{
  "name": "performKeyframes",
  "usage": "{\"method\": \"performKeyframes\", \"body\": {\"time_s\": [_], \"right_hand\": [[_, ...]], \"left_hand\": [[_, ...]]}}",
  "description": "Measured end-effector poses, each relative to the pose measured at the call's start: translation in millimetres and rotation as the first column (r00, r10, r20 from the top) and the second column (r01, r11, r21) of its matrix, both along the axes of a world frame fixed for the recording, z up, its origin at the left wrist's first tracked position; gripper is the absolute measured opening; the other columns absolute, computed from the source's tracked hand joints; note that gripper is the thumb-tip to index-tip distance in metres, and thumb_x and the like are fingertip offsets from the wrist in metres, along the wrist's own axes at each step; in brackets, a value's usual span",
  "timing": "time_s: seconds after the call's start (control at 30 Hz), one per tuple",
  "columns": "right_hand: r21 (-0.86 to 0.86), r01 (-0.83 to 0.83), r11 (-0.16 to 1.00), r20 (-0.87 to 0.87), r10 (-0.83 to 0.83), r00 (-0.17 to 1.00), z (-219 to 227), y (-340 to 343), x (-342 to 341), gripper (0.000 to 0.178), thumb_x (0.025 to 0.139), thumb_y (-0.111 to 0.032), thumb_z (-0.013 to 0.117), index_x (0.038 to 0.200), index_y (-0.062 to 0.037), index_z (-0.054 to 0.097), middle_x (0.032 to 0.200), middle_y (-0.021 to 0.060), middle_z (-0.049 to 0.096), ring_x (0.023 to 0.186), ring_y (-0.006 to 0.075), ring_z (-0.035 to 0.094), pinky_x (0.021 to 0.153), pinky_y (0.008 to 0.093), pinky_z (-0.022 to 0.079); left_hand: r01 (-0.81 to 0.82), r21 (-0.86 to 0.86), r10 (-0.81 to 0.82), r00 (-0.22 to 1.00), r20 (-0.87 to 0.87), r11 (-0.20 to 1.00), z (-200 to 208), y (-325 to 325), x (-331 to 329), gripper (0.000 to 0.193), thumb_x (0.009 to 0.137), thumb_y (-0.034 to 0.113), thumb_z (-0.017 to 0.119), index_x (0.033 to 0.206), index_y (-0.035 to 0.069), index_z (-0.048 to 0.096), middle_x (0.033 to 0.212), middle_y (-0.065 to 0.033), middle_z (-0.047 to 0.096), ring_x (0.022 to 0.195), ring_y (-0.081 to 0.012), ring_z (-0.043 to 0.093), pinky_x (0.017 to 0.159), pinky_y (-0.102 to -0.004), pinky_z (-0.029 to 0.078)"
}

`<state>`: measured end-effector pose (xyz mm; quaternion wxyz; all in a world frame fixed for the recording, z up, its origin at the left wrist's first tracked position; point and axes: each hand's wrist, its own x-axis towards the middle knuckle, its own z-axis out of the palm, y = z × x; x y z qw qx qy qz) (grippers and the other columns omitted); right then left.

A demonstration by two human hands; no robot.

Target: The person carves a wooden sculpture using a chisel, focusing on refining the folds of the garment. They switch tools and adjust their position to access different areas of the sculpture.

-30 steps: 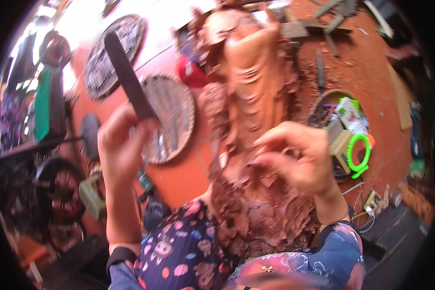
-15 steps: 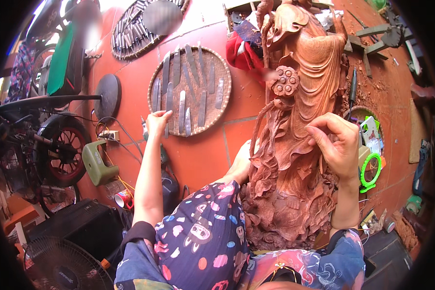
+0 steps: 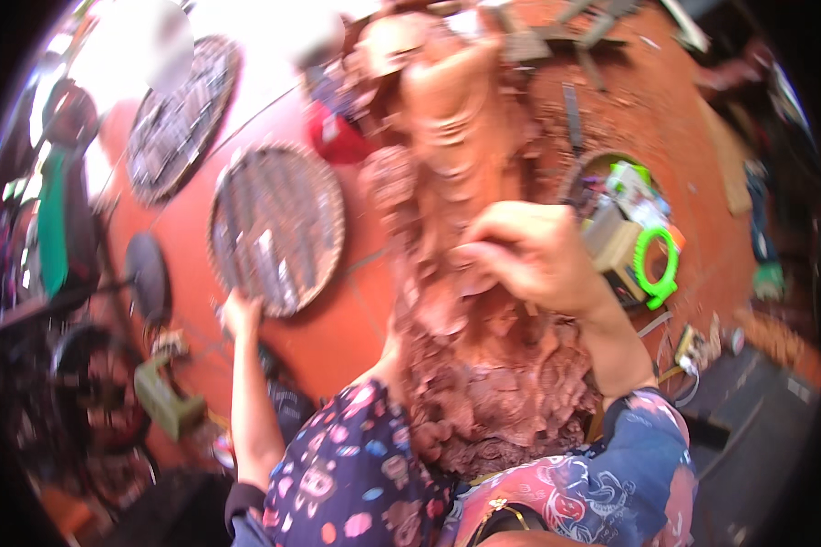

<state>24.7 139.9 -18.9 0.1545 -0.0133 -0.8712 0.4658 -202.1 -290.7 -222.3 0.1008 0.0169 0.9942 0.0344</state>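
Note:
A reddish-brown carved wooden statue (image 3: pixel 461 137) with draped robes and a rough leafy base stands upright or leans before me; its tilt is hard to judge. My right hand (image 3: pixel 534 255) is over its lower robe, thumb and fingers pinched together. Whatever they hold, if anything, is hidden. Reaching to the left, my left hand (image 3: pixel 240 314) is at the near rim of a round woven tray (image 3: pixel 337 246) of flat metal blades (image 3: pixel 266 251). Motion blur smears its fingers.
Farther left lies a second round tray (image 3: pixel 178 123) of tools. A green plastic stool-like object (image 3: pixel 169 401) and a motorbike wheel (image 3: pixel 96 387) are at left. Right of the statue are a basket (image 3: pixel 597 169), a bright green ring (image 3: pixel 655 267) and wood chips on the tiled floor (image 3: pixel 702 210).
My view has swung, so the whole scene sits farther left and is blurred. The left hand is now at the tray's near rim. My right hand stays pinched over the robe.

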Motion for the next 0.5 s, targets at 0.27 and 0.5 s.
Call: {"method": "performKeyframes", "body": {"time_s": [0.27, 0.5], "right_hand": [[-0.135, -0.044, 0.990, -0.074, 0.034, 0.997, -3, 3, 7, 0.027, 0.085, -0.028, 0.072, 0.087, -0.0025, 0.063, 0.076, 0.0157, 0.063, 0.070, 0.0338, 0.064, 0.063, 0.0412, 0.048], [-0.510, -0.190, 0.839, -0.007, 0.217, 0.976, 22, -4, 5, 0.069, 0.073, -0.034, 0.084, 0.131, -0.0068, 0.057, 0.078, 0.0049, 0.060, 0.065, 0.0127, 0.061, 0.057, 0.0292, 0.049]], "left_hand": [[-0.088, 0.359, 0.090, 0.996, 0.012, 0.929, 59, 5, -1, 0.022, 0.079, 0.013, 0.077, 0.093, -0.003, 0.071, 0.070, -0.0076, 0.069, 0.062, -0.0128, 0.063, 0.060, -0.0290, 0.050], [0.502, 0.675, -0.746, 0.657, 0.109, 0.541, 268, 191, 69, 0.018, 0.073, -0.007, 0.069, 0.089, -0.003, 0.063, 0.077, -0.0068, 0.064, 0.066, -0.0123, 0.059, 0.060, -0.0240, 0.045]]}}
